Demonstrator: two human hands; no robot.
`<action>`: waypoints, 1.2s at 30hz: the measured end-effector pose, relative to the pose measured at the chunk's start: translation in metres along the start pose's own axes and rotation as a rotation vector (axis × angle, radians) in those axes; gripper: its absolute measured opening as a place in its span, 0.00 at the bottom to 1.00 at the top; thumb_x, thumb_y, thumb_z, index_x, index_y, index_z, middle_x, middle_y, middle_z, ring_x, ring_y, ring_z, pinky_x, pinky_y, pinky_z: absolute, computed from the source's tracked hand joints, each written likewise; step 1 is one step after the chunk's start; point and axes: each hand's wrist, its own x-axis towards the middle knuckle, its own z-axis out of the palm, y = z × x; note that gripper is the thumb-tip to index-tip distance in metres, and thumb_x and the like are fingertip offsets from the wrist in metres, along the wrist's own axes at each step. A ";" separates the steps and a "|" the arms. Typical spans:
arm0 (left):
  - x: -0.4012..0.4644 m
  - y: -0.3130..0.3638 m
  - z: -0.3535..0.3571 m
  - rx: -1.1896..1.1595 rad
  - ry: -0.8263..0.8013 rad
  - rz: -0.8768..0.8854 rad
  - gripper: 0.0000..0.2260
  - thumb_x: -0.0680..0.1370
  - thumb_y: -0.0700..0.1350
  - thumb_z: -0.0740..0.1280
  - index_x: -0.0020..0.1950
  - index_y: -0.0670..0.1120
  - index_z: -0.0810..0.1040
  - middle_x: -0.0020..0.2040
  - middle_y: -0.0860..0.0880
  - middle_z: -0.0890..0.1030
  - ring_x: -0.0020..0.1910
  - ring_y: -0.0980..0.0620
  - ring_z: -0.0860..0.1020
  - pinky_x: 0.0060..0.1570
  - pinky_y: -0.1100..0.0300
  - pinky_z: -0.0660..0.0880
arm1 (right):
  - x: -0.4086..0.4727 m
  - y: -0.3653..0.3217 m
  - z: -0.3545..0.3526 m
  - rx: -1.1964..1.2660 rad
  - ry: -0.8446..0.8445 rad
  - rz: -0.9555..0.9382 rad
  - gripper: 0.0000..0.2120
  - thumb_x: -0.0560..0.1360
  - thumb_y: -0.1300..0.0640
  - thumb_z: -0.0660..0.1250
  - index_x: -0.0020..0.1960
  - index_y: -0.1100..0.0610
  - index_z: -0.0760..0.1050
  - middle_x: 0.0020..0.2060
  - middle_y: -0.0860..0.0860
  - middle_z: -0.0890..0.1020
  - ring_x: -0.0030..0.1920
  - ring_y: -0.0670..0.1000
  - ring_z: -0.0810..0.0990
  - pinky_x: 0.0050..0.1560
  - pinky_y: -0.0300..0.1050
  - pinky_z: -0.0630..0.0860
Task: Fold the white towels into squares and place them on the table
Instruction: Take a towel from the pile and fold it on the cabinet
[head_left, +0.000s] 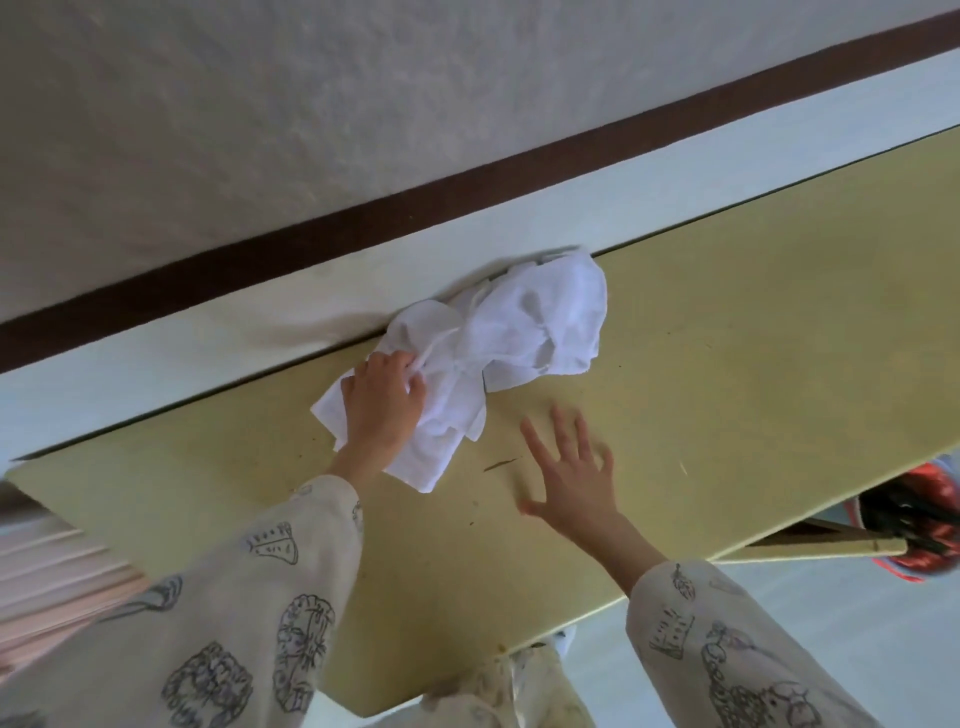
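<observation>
1. While my left hand (382, 402) gripped a bunched fold of the crumpled white towels (498, 338), they lay at the far edge of the yellow table (753, 312).
2. My right hand (574, 478) hovered beside them, fingers spread wide, holding nothing.

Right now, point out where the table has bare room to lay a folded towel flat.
The table is bare right of the towels, out to its right end. Another bare patch lies near the front edge between the two sleeves. The crowded part is the middle back edge, where the left hand grips the crumpled towels and the right hand spreads flat beside them.
</observation>
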 end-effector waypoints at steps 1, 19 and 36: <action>0.002 0.001 -0.003 0.000 0.029 0.009 0.09 0.78 0.45 0.59 0.53 0.44 0.76 0.49 0.44 0.78 0.53 0.42 0.74 0.55 0.52 0.64 | 0.000 0.001 -0.001 0.005 -0.010 -0.004 0.48 0.71 0.41 0.68 0.75 0.43 0.35 0.74 0.51 0.31 0.74 0.57 0.31 0.71 0.66 0.48; -0.063 0.144 -0.192 -0.304 -0.115 0.492 0.08 0.77 0.39 0.64 0.48 0.48 0.81 0.42 0.58 0.80 0.42 0.63 0.77 0.43 0.78 0.68 | -0.054 -0.010 -0.212 0.633 0.355 -0.571 0.28 0.76 0.58 0.65 0.73 0.53 0.59 0.73 0.47 0.62 0.73 0.46 0.56 0.70 0.37 0.52; -0.085 0.328 -0.142 -0.270 0.224 0.312 0.10 0.80 0.42 0.60 0.55 0.43 0.80 0.53 0.46 0.81 0.49 0.51 0.74 0.46 0.66 0.64 | -0.103 0.259 -0.299 0.218 0.534 -0.232 0.15 0.81 0.52 0.54 0.49 0.59 0.77 0.44 0.55 0.82 0.46 0.56 0.78 0.45 0.45 0.69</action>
